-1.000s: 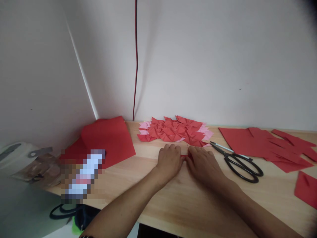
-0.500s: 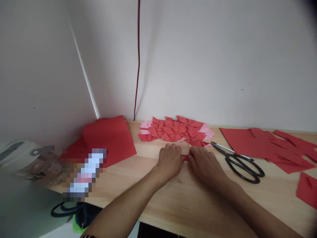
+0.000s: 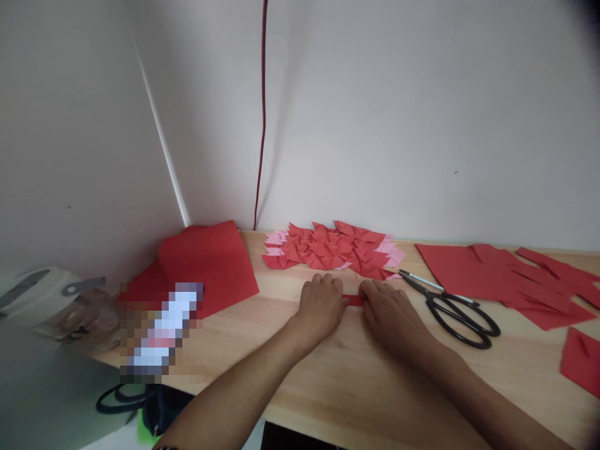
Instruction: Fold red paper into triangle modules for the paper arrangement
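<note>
Between my hands a narrow strip of red paper (image 3: 353, 300) lies on the wooden table, its two ends hidden under my fingers. My left hand (image 3: 322, 304) is closed on the strip's left end, fingers curled and pressed down. At the other end my right hand (image 3: 390, 310) grips the paper in the same way, knuckles up. Just beyond them sits a cluster of folded red and pink paper pieces (image 3: 330, 247). Black-handled scissors (image 3: 462, 319) lie to the right of my right hand, with a silver pen (image 3: 440, 287) along them.
Red paper sheets and cut strips (image 3: 497, 275) are spread at the right, with another red piece (image 3: 581, 359) near the edge. Large red sheets (image 3: 210, 265) lie at the left beside a blurred-out phone-like object (image 3: 164, 331). A white container (image 3: 42, 290) stands far left.
My right hand has shifted slightly to the right, so a little more of the red strip shows between my hands. My left hand stays in about the same place.
</note>
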The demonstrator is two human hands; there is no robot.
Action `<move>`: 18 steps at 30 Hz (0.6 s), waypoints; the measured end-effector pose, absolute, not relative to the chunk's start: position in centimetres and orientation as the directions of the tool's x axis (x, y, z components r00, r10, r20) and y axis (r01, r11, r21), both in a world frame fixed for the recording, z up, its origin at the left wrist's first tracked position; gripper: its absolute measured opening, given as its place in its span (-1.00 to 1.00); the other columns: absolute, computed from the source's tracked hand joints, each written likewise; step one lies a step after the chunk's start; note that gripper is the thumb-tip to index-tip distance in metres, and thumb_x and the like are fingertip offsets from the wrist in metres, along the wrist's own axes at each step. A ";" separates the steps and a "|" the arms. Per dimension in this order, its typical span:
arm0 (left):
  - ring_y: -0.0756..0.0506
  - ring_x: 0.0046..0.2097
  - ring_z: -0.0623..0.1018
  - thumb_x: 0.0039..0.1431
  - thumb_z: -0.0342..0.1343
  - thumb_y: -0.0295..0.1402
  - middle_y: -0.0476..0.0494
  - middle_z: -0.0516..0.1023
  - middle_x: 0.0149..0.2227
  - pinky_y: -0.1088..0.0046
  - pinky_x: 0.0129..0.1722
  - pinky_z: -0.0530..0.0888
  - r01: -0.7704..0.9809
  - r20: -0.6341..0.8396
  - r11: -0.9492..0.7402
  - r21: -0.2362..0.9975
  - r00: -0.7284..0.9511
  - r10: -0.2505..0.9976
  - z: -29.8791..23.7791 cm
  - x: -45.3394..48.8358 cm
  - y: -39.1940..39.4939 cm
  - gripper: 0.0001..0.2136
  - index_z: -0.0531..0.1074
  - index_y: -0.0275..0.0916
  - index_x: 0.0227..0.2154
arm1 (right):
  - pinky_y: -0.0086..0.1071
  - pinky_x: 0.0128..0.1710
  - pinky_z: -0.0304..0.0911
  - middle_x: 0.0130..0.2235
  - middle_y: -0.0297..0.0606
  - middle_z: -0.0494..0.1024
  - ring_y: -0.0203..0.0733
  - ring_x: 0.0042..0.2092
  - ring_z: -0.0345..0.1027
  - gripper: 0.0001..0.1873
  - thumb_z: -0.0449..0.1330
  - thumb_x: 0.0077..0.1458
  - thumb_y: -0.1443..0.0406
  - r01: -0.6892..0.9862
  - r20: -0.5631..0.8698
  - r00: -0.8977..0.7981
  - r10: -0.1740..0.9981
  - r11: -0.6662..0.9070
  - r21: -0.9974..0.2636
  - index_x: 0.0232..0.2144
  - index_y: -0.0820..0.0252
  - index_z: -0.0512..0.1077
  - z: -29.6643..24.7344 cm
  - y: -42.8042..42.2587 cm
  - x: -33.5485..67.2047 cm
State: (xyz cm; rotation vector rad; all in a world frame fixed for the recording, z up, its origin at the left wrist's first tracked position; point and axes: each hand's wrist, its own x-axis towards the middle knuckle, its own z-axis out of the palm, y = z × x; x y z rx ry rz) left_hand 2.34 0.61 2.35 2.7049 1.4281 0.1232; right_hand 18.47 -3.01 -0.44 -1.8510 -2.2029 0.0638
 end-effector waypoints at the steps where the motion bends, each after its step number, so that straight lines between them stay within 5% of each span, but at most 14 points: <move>1: -0.23 -0.07 0.40 0.23 0.01 -0.23 -0.24 0.44 -0.13 0.25 -0.18 0.41 0.813 0.035 -0.571 0.111 0.571 0.820 2.3 2.2 0.7 -0.77 0.36 -0.30 -0.19 | -0.30 -0.27 -0.05 -0.30 -0.18 0.43 -0.10 -0.25 0.23 -0.88 -0.03 0.05 0.46 0.954 0.174 -0.161 0.971 0.198 -0.225 -0.38 0.18 0.26 -0.4 -3.0 18.6; 10: -0.12 -0.14 0.40 0.22 0.03 -0.36 -0.12 0.47 -0.21 0.38 -0.15 0.33 0.652 0.163 -0.718 0.244 0.702 0.693 2.1 1.2 1.9 -0.92 0.36 -0.25 -0.34 | -0.27 -0.20 0.08 -0.25 -0.20 0.48 -0.11 -0.20 0.30 -0.83 -0.01 0.15 0.38 0.859 0.233 -0.229 0.945 0.309 -0.408 -0.28 0.16 0.38 -0.1 -2.7 20.0; 15: -0.05 -0.30 0.41 0.18 0.02 -0.40 -0.03 0.46 -0.38 0.46 -0.33 0.28 0.610 0.180 -0.610 0.505 0.617 0.766 3.0 1.3 2.2 -0.90 0.33 -0.24 -0.44 | -0.26 -0.23 0.12 -0.30 -0.20 0.51 -0.11 -0.24 0.32 -0.81 0.00 0.17 0.31 0.823 0.300 -0.210 0.931 0.334 -0.461 -0.35 0.15 0.42 0.7 -2.4 20.7; 18: -0.01 -0.38 0.40 0.14 0.03 -0.41 0.02 0.44 -0.45 0.50 -0.40 0.26 0.528 0.142 -0.513 0.677 0.590 0.795 3.3 1.2 2.2 -0.93 0.35 -0.24 -0.44 | -0.32 -0.29 0.17 -0.34 -0.26 0.52 -0.17 -0.30 0.34 -0.84 0.02 0.15 0.28 0.762 0.217 -0.171 0.961 0.268 -0.589 -0.40 0.13 0.39 1.3 -2.5 20.8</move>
